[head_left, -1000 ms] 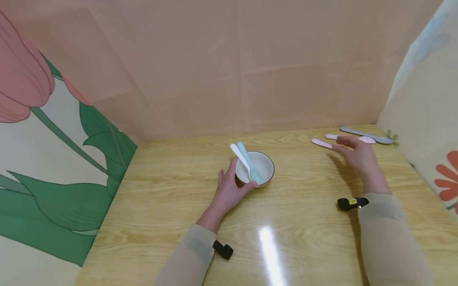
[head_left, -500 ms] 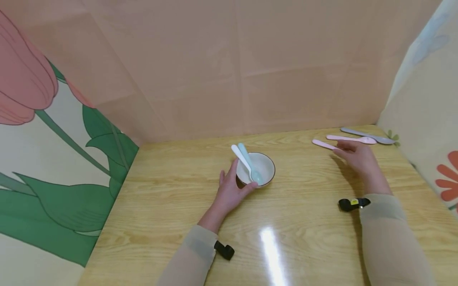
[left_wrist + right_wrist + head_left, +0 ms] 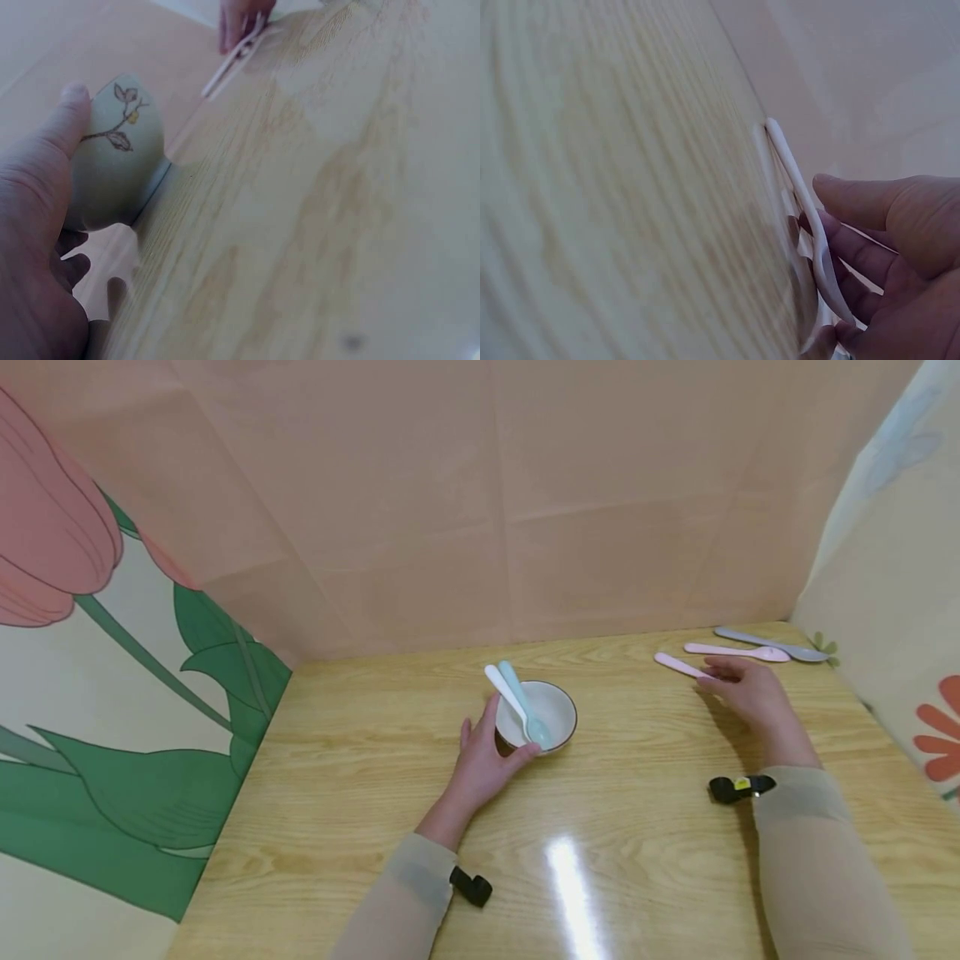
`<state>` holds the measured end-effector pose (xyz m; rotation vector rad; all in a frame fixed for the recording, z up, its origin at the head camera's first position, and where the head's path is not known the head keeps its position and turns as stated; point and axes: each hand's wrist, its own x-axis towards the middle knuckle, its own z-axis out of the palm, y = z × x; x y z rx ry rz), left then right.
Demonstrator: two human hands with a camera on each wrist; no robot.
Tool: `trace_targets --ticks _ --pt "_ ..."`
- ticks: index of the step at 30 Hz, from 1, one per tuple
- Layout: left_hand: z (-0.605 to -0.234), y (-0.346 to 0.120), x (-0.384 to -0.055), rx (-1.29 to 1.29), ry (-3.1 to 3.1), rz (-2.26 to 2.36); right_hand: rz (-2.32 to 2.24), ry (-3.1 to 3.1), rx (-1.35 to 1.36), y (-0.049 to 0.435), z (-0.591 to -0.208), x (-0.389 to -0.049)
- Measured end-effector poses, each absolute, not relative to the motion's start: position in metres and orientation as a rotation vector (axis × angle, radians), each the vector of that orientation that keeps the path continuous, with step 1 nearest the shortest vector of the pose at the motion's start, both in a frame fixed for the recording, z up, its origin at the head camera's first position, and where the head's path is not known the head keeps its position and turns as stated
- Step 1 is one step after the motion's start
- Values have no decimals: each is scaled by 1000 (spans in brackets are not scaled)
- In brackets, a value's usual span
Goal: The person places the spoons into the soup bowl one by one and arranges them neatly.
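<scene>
My left hand [image 3: 483, 766] holds a small white bowl [image 3: 558, 714] with a dark rim, thumb at the near edge and fingers around its left side. A brown leaf sprig decorates the bowl's outside in the left wrist view. Inside it lean a white-handled spoon [image 3: 504, 687] and a light blue spoon [image 3: 537, 729]. At the right, my right hand [image 3: 750, 693] is over a pink spoon [image 3: 677, 664] lying on the table. In the right wrist view, fingers curl behind this spoon [image 3: 796, 174]; the thumb [image 3: 855, 199] appears slightly apart from it. The hand hides its far end.
Just behind the right hand lie another pink utensil [image 3: 720, 650], its kind unclear, and a grey spoon [image 3: 753, 639]. A plain pinkish backdrop [image 3: 495, 568] rises at the table's [image 3: 360, 735] back edge. Flower-printed panels [image 3: 135, 793] stand at both sides.
My right hand has lowered and drawn slightly nearer me onto the pink spoon, its fingers closer together, uncovering the pink utensil behind. The left hand and bowl stay in place.
</scene>
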<state>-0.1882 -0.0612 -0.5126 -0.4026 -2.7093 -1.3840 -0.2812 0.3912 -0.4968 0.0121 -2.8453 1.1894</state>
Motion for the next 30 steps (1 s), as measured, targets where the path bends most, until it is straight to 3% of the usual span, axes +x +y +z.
trace_targets --ticks 30 --pt "-517 -61 -192 -425 -2692 -1386 1020 -3013 61 388 -491 -283"
